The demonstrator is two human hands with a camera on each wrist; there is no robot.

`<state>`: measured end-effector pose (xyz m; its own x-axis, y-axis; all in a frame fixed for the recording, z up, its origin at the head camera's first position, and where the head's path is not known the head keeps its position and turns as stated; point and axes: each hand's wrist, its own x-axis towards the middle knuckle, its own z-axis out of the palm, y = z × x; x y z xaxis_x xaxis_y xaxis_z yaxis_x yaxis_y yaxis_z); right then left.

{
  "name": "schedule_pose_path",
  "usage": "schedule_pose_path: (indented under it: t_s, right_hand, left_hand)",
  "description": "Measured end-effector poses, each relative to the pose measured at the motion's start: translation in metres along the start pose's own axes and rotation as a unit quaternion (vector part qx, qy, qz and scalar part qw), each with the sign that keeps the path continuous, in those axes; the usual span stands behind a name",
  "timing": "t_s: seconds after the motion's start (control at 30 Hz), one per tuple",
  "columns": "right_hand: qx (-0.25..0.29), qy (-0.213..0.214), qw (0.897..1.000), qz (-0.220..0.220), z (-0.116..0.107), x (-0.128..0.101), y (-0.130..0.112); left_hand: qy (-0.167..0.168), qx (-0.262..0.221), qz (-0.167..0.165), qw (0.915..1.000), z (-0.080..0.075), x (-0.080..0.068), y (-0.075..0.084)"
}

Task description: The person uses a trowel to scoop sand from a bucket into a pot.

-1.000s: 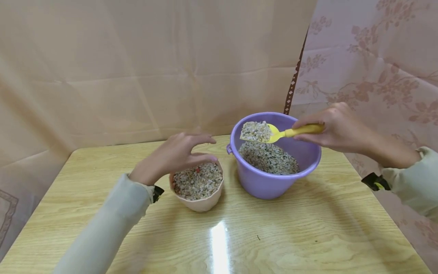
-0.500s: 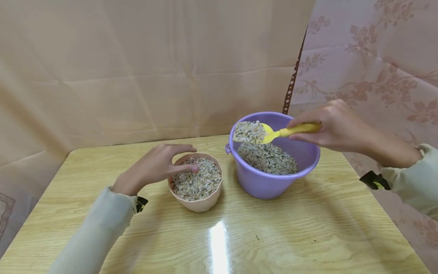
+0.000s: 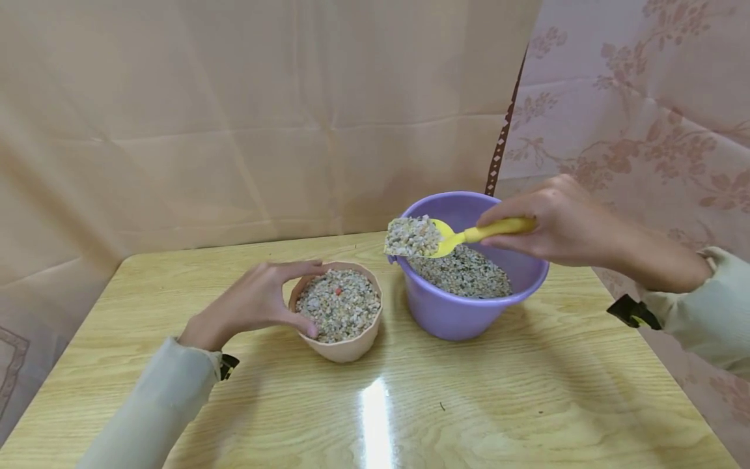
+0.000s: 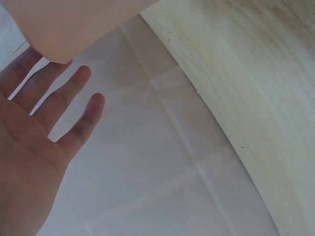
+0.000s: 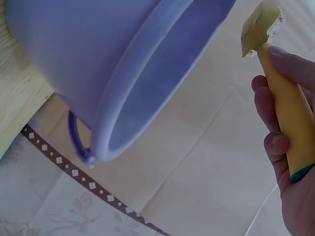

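My right hand (image 3: 562, 225) grips the handle of a yellow scoop (image 3: 450, 241), heaped with pale gravel (image 3: 413, 236), over the left rim of a purple bucket (image 3: 451, 319). In the right wrist view, fingers and thumb wrap the handle, which has a teal end. More gravel lies inside the bucket. To its left stands a pinkish flower pot (image 3: 351, 350), filled with gravel near the rim, a small red bit (image 3: 338, 291) on top. My left hand (image 3: 246, 303) spreads around the pot's left side, thumb at the front rim. Its fingers look nearly straight in the left wrist view.
Both containers stand on a light wooden table (image 3: 469, 417). A beige curtain (image 3: 234, 130) hangs behind, and a pink floral cloth (image 3: 644, 98) covers the right side. The bucket's handle (image 5: 74, 130) hangs by its rim.
The loaded scoop has moved left, from above the bucket to its left rim. My left hand has drawn back left from over the gravel to the pot's left side.
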<state>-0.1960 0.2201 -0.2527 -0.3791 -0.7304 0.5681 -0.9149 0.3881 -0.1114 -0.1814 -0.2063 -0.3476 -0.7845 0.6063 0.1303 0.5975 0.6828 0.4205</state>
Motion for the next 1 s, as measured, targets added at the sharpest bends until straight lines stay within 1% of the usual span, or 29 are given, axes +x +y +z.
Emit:
schedule_pose_path:
  t_s: [0.13,0.23,0.37,0.5,0.63,0.83,0.9,1.0]
  right_hand:
    - [-0.012,0.001,1.0,-0.009,0.002,0.004,-0.004]
    - [-0.022,-0.001,1.0,-0.016,0.003,0.006,-0.007]
    - [-0.011,-0.005,1.0,-0.028,0.007,0.01,-0.01]
    - [0.011,-0.008,0.999,-0.04,0.013,0.013,-0.012]
    - [0.021,-0.012,0.999,-0.049,0.019,0.017,-0.015]
    - [0.028,-0.014,0.998,-0.058,0.029,0.022,-0.019]
    - [0.024,-0.015,0.998,-0.056,0.031,0.024,-0.02]
    - [0.018,-0.017,0.998,-0.054,0.034,0.025,-0.022]
  left_hand:
    - [0.011,-0.007,0.012,0.9998,0.004,-0.003,-0.002]
    - [0.016,-0.021,0.01,0.9996,0.005,-0.006,-0.003]
    - [0.028,-0.02,0.01,0.9994,0.007,-0.011,-0.005]
    - [0.048,-0.008,0.019,0.9986,0.009,-0.016,-0.009]
    - [0.075,0.001,0.04,0.9964,0.013,-0.021,-0.013]
    - [0.12,0.006,0.086,0.989,0.019,-0.023,-0.017]
    - [0.129,0.005,0.09,0.9875,0.02,-0.023,-0.017]
    - [0.135,0.004,0.089,0.9869,0.022,-0.024,-0.017]
